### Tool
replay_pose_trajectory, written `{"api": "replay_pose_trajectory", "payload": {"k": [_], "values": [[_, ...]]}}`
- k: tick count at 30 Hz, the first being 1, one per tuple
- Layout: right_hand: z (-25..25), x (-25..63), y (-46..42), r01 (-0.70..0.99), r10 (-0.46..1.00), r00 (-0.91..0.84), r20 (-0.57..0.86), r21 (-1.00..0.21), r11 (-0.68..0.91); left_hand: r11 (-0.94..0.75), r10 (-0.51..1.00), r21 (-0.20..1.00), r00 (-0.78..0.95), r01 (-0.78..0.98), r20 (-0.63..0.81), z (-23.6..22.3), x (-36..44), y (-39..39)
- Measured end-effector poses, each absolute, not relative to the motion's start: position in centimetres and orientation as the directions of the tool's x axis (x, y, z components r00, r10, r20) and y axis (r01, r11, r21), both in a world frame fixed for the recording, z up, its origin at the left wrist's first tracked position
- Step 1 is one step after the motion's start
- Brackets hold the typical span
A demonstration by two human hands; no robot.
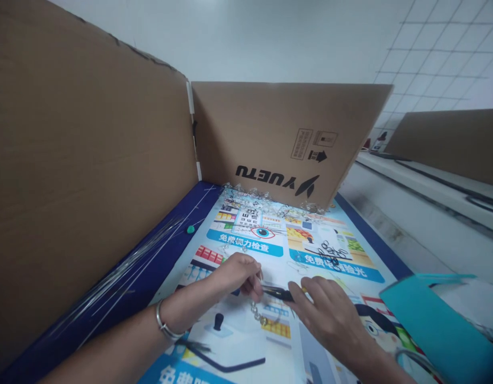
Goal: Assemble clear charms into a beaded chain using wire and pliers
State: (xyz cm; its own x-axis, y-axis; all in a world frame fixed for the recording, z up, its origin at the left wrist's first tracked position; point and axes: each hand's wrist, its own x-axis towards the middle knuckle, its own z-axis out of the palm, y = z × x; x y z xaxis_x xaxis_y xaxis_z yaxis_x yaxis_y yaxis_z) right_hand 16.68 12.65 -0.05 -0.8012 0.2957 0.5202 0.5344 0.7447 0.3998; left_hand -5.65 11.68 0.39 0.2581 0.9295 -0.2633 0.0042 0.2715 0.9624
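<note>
My left hand [242, 274], with a silver bangle [165, 322] on its wrist, pinches a string of clear beads [257, 314] that dangles below the fingers. In my right hand [324, 306] is a pair of pliers [277, 293], its fingers wrapped round the handles. The dark jaws point left and reach the fingertips of my left hand. Whether the jaws are closed on a wire or a bead there is too small to tell. Both hands are above the printed poster sheet [230, 341] that covers the table.
Cardboard panels stand at the left [90, 160] and back [246, 128]. Clear beaded pieces [254, 197] lie along the back panel. Thin wires [142, 253] and a green cap [190, 229] are on the left, black loops [330, 253] on the right, near a teal box [438, 320].
</note>
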Motion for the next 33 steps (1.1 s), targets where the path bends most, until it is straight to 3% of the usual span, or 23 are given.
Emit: {"api": "replay_pose_trajectory", "payload": {"k": [10, 33], "values": [[0.59, 16.76, 12.00, 0.447, 0.187, -0.860, 0.475, 0.525, 0.725, 0.333, 0.913, 0.942, 0.265, -0.038, -0.312, 0.16, -5.28, 11.20], [0.52, 16.76, 12.08, 0.405, 0.159, -0.880, 0.447, 0.533, 0.743, 0.395, 0.885, 0.917, 0.288, -0.052, -0.365, 0.35, -4.81, 10.98]]}}
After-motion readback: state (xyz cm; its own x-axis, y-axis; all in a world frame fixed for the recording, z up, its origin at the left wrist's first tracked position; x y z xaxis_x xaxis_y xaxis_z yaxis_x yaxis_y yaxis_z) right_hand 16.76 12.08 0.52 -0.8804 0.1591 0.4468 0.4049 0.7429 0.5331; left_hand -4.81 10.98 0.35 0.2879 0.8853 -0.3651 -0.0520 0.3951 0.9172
